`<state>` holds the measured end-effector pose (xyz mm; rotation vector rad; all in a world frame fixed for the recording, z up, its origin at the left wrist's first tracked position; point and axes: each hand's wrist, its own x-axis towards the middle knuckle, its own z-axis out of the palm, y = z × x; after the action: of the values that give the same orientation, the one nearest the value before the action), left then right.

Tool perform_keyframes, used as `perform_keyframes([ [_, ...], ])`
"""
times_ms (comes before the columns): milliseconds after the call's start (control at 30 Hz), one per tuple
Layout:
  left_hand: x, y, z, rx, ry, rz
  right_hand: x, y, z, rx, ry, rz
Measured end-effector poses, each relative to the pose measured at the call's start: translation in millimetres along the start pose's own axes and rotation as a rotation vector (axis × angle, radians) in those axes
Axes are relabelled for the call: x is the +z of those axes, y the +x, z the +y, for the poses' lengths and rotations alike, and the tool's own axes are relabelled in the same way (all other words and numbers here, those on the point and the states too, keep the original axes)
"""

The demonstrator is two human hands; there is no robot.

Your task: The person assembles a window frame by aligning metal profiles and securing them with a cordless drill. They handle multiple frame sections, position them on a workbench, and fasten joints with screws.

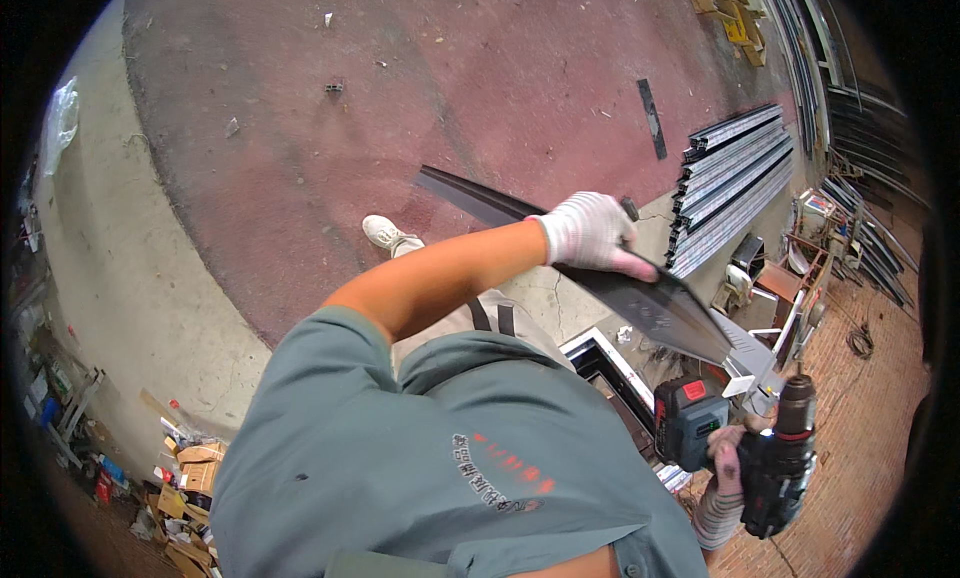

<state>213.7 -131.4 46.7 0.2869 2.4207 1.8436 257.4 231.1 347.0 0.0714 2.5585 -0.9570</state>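
My left hand point(596, 233), in a white knit glove with pinkish fingers, grips a long dark metal profile point(487, 199) that slants across in front of my body. My left arm reaches over to the right to hold it. A cordless drill point(784, 458) with a battery pack is in my right hand point(727, 462), at the lower right; that hand wears a similar striped glove. The drill's chuck points towards the top of the picture, near the profile's right end but apart from it. Below the profile lies a white-edged dark frame point(607, 353), partly hidden by my shirt.
Several dark profiles with printed film point(731, 188) lie stacked at the right. A short dark strip point(652, 119) rests on the red floor. Cardboard boxes point(731, 12) stand at the upper right, with long profiles beside them. Cluttered tools and scrap point(780, 278) fill the right side; cartons point(199, 469) lie lower left.
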Motion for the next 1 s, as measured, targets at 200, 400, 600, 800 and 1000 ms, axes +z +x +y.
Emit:
perform_keyframes([
  [200,50,90,83,-0.031,0.086,-0.122,-45,5,24,0.023,0.152,-0.115],
  [400,124,143,98,0.022,0.122,-0.249,-62,-8,69,-0.306,0.023,0.040],
  [600,184,153,69,-0.066,0.320,-0.378,-94,16,241,-0.226,-0.252,0.274],
  [800,218,166,31,-0.157,0.359,-0.418,-30,65,315,-0.056,0.155,-0.150],
  [1000,214,149,-29,-0.144,0.368,-0.433,-19,94,283,-0.048,-0.027,-0.029],
])
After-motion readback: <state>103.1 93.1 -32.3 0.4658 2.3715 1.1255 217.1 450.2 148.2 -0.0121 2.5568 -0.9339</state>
